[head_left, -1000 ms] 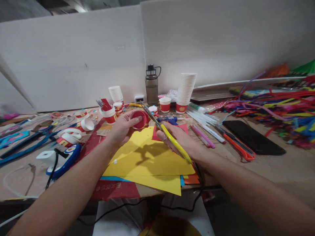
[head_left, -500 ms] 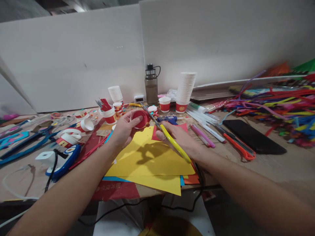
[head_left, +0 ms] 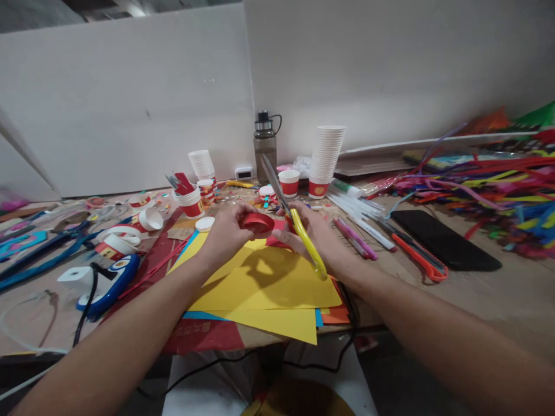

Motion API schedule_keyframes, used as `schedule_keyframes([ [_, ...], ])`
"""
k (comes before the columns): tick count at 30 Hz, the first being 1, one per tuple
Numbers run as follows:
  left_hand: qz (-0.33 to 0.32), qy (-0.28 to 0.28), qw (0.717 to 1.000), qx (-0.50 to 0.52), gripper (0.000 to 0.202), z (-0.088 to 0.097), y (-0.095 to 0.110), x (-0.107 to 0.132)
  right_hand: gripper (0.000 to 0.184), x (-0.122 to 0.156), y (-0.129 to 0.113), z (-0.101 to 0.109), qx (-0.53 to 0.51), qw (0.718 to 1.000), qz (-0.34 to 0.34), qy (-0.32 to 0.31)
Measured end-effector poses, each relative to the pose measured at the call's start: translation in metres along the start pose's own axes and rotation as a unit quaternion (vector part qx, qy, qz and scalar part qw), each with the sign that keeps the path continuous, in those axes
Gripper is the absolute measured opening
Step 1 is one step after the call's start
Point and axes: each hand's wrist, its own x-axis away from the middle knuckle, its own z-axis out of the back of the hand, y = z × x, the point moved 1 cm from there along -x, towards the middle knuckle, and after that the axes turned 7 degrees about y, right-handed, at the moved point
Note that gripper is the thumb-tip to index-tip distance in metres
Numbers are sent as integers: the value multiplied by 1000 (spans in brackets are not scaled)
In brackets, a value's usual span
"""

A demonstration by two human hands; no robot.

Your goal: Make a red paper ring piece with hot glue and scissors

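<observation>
Left of the left hand (head_left: 228,228), a tipped cup (head_left: 152,219) lies on its side; nearer that hand, a cup (head_left: 191,207) with red sticks (head_left: 185,184) in it stands upright, and a white disc (head_left: 205,224) lies just beside the wrist. The left hand's thumb and fingers are pinched on the rim of a red ring (head_left: 259,224), which sits in the gap between the 2 hands. Below both hands is yellow paper (head_left: 260,289); beyond the gap stands a bottle (head_left: 265,144). The right hand (head_left: 310,231) is curled around the yellow handles of the scissors (head_left: 299,225), blades pointing up and away. Beyond it rises a cup stack (head_left: 327,162). To its right lie 2 pens (head_left: 356,238), then a knife (head_left: 420,257), a phone (head_left: 446,240) and, farthest, colourful strips (head_left: 485,190).
</observation>
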Motion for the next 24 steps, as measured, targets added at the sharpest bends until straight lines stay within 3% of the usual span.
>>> schedule_keyframes([
  [5, 29, -47, 998, 38, 18, -5, 9, 6, 41, -1, 5, -2, 6, 1000, -1, -16],
  [9, 29, -25, 990, 134, 13, -7, 7, 7, 40, -1, 5, -1, 4, 999, -9, -36],
  [13, 74, -11, 968, 239, 21, -6, 2, 4, 38, -1, 3, -1, 21, 999, 18, -47],
  [17, 68, 11, 966, 250, 23, 1, 7, -1, 38, 1, 2, 2, 73, 994, 43, -65],
  [24, 72, -15, 965, 253, 24, 10, 7, -4, 32, 1, 5, 4, 81, 991, 44, -102],
])
